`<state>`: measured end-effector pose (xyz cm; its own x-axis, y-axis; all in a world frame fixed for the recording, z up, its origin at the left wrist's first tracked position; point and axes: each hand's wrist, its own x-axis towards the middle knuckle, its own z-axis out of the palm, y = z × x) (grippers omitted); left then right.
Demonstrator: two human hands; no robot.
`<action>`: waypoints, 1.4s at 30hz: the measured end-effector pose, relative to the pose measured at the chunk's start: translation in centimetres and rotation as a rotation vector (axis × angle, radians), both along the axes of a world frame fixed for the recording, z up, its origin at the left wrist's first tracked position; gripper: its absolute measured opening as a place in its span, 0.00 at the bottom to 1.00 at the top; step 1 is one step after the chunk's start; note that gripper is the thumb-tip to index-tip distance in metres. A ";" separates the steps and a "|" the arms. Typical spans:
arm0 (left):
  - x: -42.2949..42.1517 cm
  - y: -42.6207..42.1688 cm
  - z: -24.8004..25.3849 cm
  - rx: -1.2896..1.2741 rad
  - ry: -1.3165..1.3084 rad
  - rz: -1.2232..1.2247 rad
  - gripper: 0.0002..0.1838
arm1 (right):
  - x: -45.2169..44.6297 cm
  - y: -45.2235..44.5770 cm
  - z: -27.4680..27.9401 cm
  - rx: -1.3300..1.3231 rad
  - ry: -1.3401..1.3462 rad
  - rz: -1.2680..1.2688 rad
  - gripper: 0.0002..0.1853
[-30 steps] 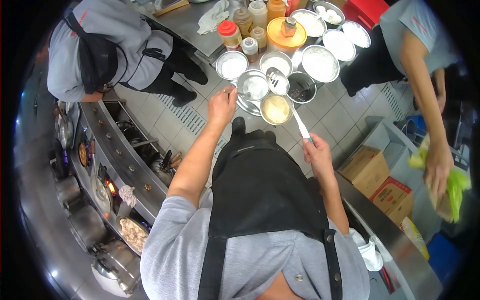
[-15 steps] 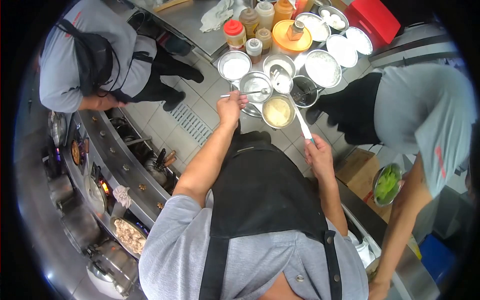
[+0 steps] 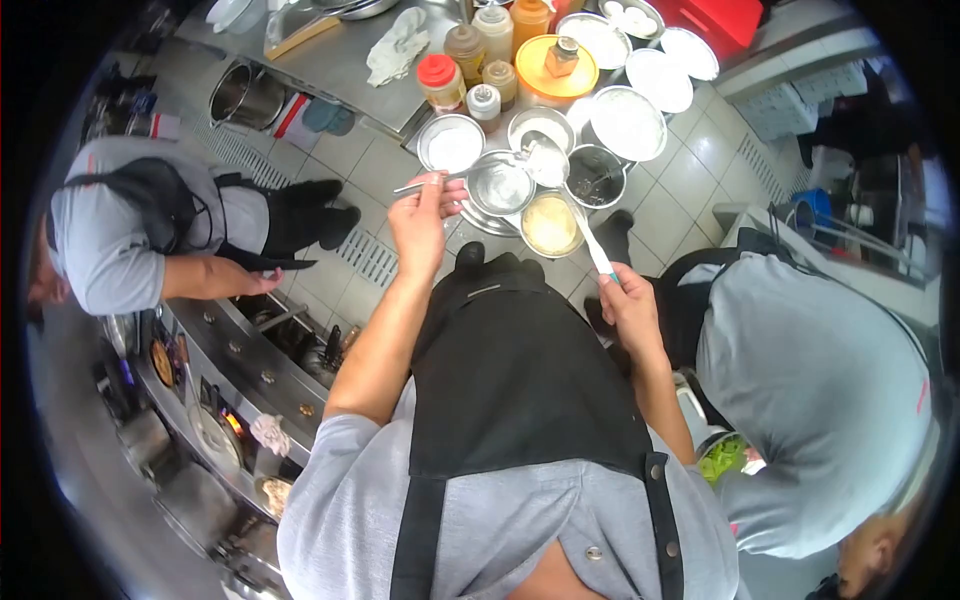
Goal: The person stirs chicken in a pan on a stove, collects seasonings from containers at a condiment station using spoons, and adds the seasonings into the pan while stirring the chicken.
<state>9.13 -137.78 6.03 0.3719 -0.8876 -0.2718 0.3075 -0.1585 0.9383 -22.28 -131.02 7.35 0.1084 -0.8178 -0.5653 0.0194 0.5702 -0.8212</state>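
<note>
My left hand [image 3: 422, 222] is closed around the thin handle of a metal spoon [image 3: 458, 176]. The spoon passes over a metal pot [image 3: 500, 187], its far end close to the white-coated head of a spatula [image 3: 594, 245]. That spatula's white handle is gripped in my right hand [image 3: 630, 300], and its head lies above the cluster of pots. Just below the head stands a pot of pale yellow contents [image 3: 550, 226]. A dark-filled pot [image 3: 597, 178] is to its right. Whether spoon and spatula touch, I cannot tell.
Squeeze bottles [image 3: 466, 50], an orange lid [image 3: 557, 70] and containers of white contents [image 3: 628, 122] crowd the counter. To the left runs a stove with a lit burner [image 3: 234, 424]. One co-worker [image 3: 110, 230] stands left; another [image 3: 820, 400] bends at right beside a bowl of greens [image 3: 722, 458].
The spoon's far end has moved from over the metal pot towards the spatula head. The right co-worker has bent lower, with the greens closer to my right arm. My view has shifted.
</note>
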 end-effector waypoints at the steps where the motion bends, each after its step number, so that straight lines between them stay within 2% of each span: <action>1: 0.8 -0.2 0.0 -0.002 -0.005 0.010 0.16 | 0.4 0.4 -0.1 0.007 -0.016 -0.024 0.10; 3: 2.6 -1.4 0.0 -0.014 -0.010 0.017 0.16 | 1.5 1.0 -0.2 0.012 -0.044 -0.084 0.11; 7: 5.0 -2.7 0.2 -0.067 -0.144 -0.124 0.15 | 3.5 2.9 0.1 -0.003 -0.145 -0.229 0.12; 9: 5.2 -3.2 -1.3 -0.057 -0.216 -0.302 0.15 | 4.2 4.3 0.4 0.005 -0.136 -0.324 0.12; 12: 3.1 -3.2 -3.2 -0.007 -0.271 -0.593 0.15 | 4.9 6.9 0.3 -0.002 -0.107 -0.457 0.13; 19: -1.6 -3.6 -7.6 -0.127 -0.549 -0.839 0.16 | 7.9 12.1 0.1 0.027 -0.099 -0.684 0.13; 20: -2.0 -3.5 -8.2 -0.129 -0.510 -0.857 0.15 | 8.3 12.6 0.0 0.035 -0.104 -0.707 0.13; 23: -2.8 -3.9 -8.7 -0.117 -0.507 -0.878 0.16 | 9.0 13.7 0.2 0.044 -0.113 -0.755 0.13; 26: -3.0 -4.7 -9.6 0.075 -0.341 -0.914 0.16 | 9.5 14.6 0.4 0.047 -0.110 -0.792 0.13; 32: -1.8 -5.6 -8.9 0.158 -0.157 -0.780 0.15 | 9.0 15.1 0.1 0.030 -0.122 -0.800 0.13; 38: -0.7 -6.2 -4.6 0.115 -0.161 -0.715 0.15 | 8.2 14.5 -0.3 0.076 -0.024 -0.733 0.12; 42: -1.3 -5.5 -0.2 -0.044 -0.174 -0.722 0.13 | 7.8 14.0 -1.5 0.094 0.017 -0.675 0.12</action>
<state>7.80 -143.31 5.82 -0.2732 -0.9362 -0.2210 -0.0128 -0.2262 0.9740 -14.44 -117.00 5.89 -0.4175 -0.6504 -0.6345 0.3833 0.5070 -0.7720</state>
